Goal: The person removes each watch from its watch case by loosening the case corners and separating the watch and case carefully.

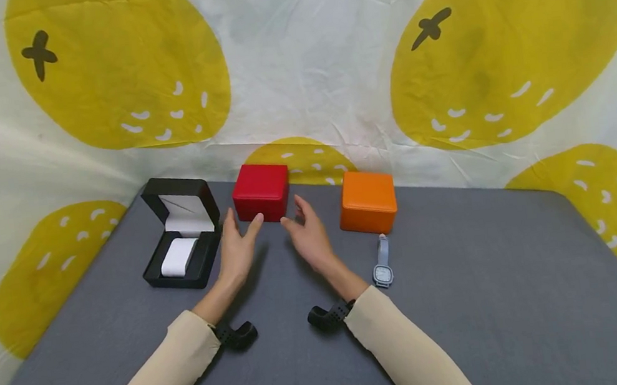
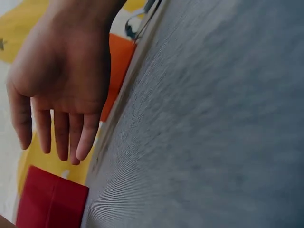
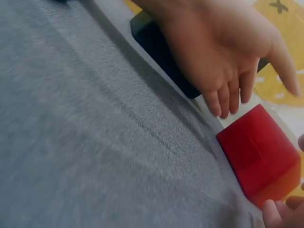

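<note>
My left hand point(image 1: 237, 247) and right hand point(image 1: 313, 239) reach forward above the table with palms facing each other. Fingers and thumbs are spread, and neither hand holds anything. Just beyond them, between the two hands, sits a closed red box point(image 1: 261, 188). The right wrist view shows the red box point(image 3: 261, 152) with the left hand point(image 3: 223, 52) near it. In the left wrist view the right hand point(image 2: 66, 80) hangs with straight fingers in front of an orange box point(image 2: 114, 76). Left of my left hand stands an open black watch box point(image 1: 207, 206) with a white cushion point(image 1: 178, 257) inside.
A closed orange box point(image 1: 368, 202) stands right of the red one. In front of it lies a light-blue wristwatch point(image 1: 382, 266), strap extended. Grey cloth covers the table point(image 1: 500, 298). Behind hangs a white curtain point(image 1: 306, 61) with yellow fruit prints.
</note>
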{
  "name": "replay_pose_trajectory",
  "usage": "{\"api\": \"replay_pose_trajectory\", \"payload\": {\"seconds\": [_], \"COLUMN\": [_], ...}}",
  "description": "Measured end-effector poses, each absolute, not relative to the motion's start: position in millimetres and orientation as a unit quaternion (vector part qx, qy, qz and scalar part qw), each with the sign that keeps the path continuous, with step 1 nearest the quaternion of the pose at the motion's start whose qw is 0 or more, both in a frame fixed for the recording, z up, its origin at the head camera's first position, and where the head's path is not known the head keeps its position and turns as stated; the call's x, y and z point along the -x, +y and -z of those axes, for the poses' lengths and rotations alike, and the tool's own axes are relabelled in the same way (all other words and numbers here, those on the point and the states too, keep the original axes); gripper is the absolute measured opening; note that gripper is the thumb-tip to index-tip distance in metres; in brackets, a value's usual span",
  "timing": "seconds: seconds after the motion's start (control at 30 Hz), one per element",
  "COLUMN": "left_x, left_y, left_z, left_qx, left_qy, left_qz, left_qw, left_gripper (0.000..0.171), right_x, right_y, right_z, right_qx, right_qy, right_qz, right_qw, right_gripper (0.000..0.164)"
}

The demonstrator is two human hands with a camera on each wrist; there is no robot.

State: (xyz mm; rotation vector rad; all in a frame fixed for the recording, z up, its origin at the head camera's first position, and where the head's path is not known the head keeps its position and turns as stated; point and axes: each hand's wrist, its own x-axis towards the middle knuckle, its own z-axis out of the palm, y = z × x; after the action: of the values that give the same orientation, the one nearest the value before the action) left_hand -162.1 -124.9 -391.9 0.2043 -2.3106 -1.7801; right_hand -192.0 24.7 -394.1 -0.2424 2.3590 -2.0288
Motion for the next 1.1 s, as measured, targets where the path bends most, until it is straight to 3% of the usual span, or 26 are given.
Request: {"api": "replay_pose_trajectory", "payload": {"seconds": [0.4,0.67,0.83,1.1], "left_x": [200.7,195.8,202.6,210.8], "left_y": [-133.4,-138.8,-143.1,-149.5], "left_z": [398.3,382.2,395.7,411.4], "left_qx": [-0.033,0.006,0.029,0.015], "left_qy": [-0.717,-0.705,-0.695,-0.748], "left_qz": [0.688,0.703,0.711,0.647], "left_qw": [0.106,0.091,0.103,0.146], "left_gripper": [0.083,0.070,0.060,0.058], "right_x": [212.0,218.5,215.0,225.6], "right_y": [8.5,9.2,11.1,12.5], "right_z": [406.5,402.0,396.1,415.4], "right_qx": [0.120,0.152,0.173,0.163], "right_qy": [0.753,0.729,0.711,0.761], "right_qz": [0.647,0.667,0.679,0.627], "right_qw": [0.012,0.039,0.053,-0.034], "right_gripper": [0.065,0.072,0.071,0.058]}}
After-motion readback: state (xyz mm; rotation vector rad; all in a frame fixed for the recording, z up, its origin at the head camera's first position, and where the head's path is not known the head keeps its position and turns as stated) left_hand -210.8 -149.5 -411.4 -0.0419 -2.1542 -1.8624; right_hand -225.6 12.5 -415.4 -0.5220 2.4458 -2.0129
